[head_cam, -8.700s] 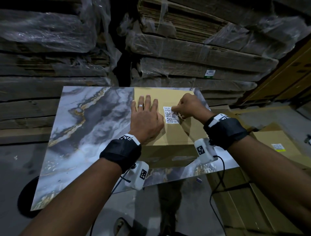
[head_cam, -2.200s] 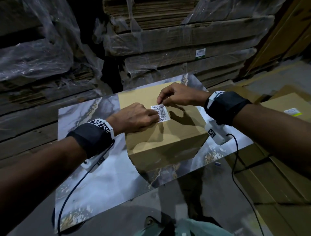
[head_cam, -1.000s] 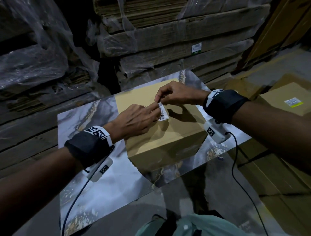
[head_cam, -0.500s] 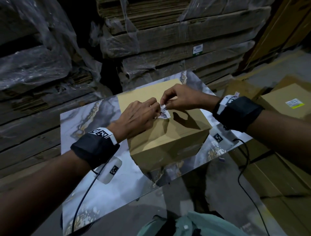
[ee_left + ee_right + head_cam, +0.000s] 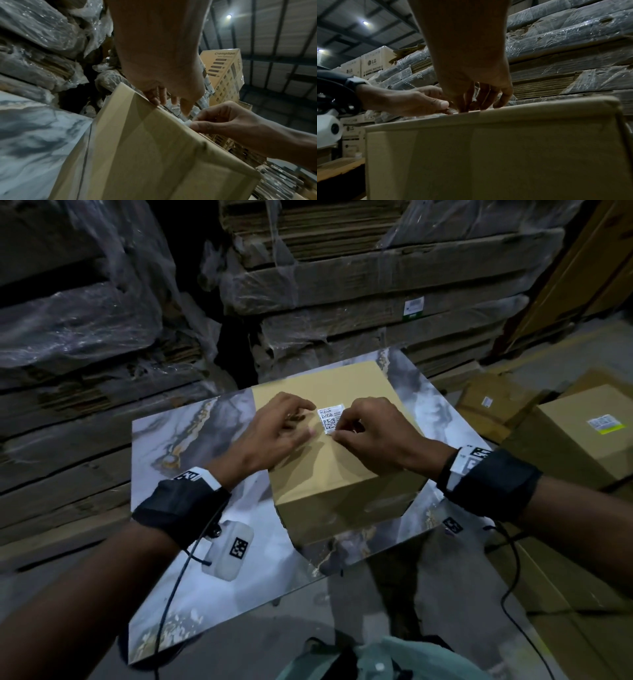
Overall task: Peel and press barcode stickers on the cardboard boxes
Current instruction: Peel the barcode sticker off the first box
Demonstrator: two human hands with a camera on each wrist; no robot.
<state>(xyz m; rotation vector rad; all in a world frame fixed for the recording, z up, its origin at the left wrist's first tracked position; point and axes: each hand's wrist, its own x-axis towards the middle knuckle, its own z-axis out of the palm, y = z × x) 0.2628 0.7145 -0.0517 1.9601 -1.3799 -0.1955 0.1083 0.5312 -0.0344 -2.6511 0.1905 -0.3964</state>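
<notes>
A plain cardboard box point(image 5: 342, 474) stands on the marble-patterned table point(image 5: 191, 446). A white barcode sticker point(image 5: 329, 419) lies on the box's top face. My left hand point(image 5: 310, 419) rests on the box, its index fingertip and thumb touching the sticker's left edge. My right hand point(image 5: 337, 431) pinches the sticker's near corner between thumb and forefinger. In the left wrist view the right hand point(image 5: 193, 123) holds a white bit of the sticker point(image 5: 186, 122) at the box's point(image 5: 154, 148) top edge. The right wrist view shows both hands' fingertips meeting above the box point(image 5: 488, 148); the sticker is hidden there.
Plastic-wrapped stacks of flattened cardboard point(image 5: 376, 278) rise just behind the table. To the right, lower down, stand a labelled box point(image 5: 582, 433) and another box point(image 5: 489, 402). The table's near corner point(image 5: 322, 570) is just in front of the box. Cables hang from both wrists.
Half a second ago both hands held the sticker curled above the box. Now it lies flat on the top face, and the right hand has shifted to its near corner.
</notes>
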